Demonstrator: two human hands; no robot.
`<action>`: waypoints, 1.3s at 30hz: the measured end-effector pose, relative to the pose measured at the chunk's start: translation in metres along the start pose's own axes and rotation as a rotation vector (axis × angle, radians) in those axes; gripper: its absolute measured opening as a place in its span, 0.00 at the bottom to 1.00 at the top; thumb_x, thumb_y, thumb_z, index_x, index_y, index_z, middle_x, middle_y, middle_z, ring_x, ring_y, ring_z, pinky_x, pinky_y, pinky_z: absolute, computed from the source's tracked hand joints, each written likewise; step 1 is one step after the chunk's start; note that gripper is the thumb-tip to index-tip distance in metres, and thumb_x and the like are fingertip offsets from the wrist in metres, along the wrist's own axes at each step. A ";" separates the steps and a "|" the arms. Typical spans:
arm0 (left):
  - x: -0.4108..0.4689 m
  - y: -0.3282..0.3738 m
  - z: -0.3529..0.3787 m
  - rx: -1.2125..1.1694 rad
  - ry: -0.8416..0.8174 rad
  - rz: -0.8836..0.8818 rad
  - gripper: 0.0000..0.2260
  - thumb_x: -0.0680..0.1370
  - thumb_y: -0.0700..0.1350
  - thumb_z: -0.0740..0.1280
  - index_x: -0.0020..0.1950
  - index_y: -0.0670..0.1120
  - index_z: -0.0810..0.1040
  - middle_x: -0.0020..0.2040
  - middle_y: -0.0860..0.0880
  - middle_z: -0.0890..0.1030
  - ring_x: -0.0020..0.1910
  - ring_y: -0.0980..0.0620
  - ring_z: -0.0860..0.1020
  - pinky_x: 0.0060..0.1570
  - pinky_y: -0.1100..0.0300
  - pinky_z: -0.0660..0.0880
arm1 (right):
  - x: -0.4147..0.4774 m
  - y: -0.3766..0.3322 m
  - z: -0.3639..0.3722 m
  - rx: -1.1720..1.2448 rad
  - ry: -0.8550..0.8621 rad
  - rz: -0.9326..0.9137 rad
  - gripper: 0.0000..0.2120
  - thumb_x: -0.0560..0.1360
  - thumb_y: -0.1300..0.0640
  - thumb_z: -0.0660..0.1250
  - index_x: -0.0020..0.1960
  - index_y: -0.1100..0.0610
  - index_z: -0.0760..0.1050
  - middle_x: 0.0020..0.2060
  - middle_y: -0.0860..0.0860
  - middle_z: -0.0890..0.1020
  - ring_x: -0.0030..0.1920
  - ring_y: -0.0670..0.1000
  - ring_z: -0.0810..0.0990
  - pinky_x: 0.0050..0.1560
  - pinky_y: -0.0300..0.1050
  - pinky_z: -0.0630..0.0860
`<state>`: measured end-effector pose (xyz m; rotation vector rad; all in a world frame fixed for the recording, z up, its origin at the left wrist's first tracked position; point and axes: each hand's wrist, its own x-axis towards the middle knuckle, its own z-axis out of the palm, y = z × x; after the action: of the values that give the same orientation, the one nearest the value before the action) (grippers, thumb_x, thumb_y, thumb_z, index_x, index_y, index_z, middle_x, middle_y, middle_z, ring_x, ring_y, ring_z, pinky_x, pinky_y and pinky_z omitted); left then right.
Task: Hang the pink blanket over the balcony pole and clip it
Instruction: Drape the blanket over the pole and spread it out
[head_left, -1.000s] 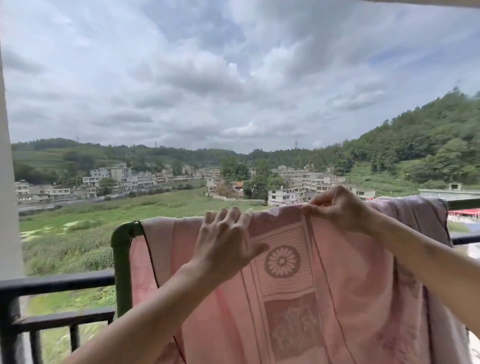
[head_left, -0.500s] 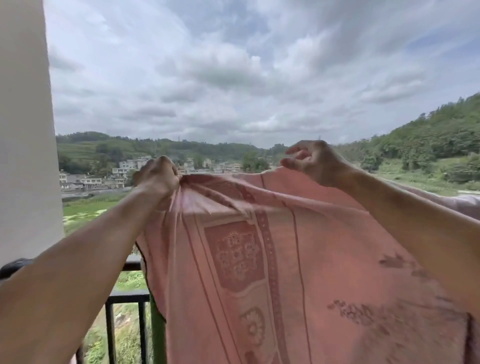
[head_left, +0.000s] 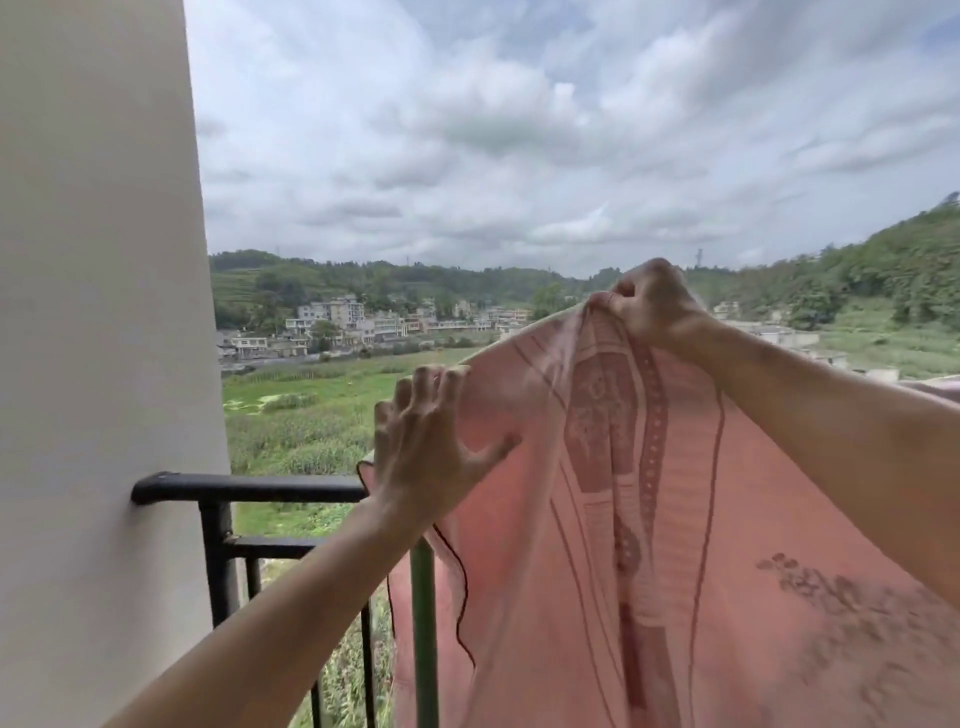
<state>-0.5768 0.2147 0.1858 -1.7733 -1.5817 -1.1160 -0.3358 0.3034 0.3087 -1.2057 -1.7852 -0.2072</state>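
Right hand (head_left: 649, 304) clamps the blanket (head_left: 519, 545) high, likely to spread it. Left hand (head_left: 426, 452), fingers apart, steadies its edge.

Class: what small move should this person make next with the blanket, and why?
Probably lower the right hand and draw its bunch sideways. It grips the pink blanket gathered and lifted, while the left hand rests spread on its left edge, so the cloth is not yet flat for clipping.

Bright, diffuse daylight fell from overcast sky (head_left: 519, 130) at 12 o'clock; shadows faint. Wide-angle distortion bowed the wall (head_left: 98, 312) at 9 o'clock; pink blanket (head_left: 789, 639) blurred toward 5 o'clock.
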 end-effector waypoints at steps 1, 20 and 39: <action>-0.001 -0.002 0.002 -0.010 0.021 -0.010 0.34 0.68 0.67 0.68 0.66 0.48 0.71 0.61 0.47 0.72 0.58 0.47 0.72 0.56 0.50 0.68 | 0.005 0.002 -0.002 0.004 0.051 0.036 0.21 0.73 0.50 0.71 0.26 0.58 0.74 0.24 0.50 0.74 0.26 0.51 0.72 0.33 0.51 0.77; 0.107 -0.066 -0.002 -0.100 -0.304 -0.344 0.06 0.70 0.46 0.75 0.43 0.47 0.80 0.39 0.52 0.78 0.43 0.50 0.76 0.45 0.59 0.72 | -0.089 -0.034 0.007 -0.063 -0.334 -0.262 0.24 0.71 0.37 0.68 0.61 0.50 0.78 0.55 0.49 0.83 0.49 0.48 0.83 0.48 0.48 0.81; 0.045 -0.065 -0.042 -0.209 0.233 -0.135 0.09 0.73 0.38 0.65 0.47 0.47 0.84 0.42 0.47 0.84 0.41 0.47 0.80 0.37 0.59 0.69 | -0.013 -0.040 0.013 0.224 0.015 0.074 0.11 0.75 0.53 0.70 0.39 0.60 0.82 0.33 0.49 0.80 0.34 0.49 0.78 0.36 0.47 0.79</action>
<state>-0.6510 0.2175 0.2358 -1.6101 -1.5066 -1.5422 -0.3748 0.2827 0.3058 -1.1038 -1.6973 0.0258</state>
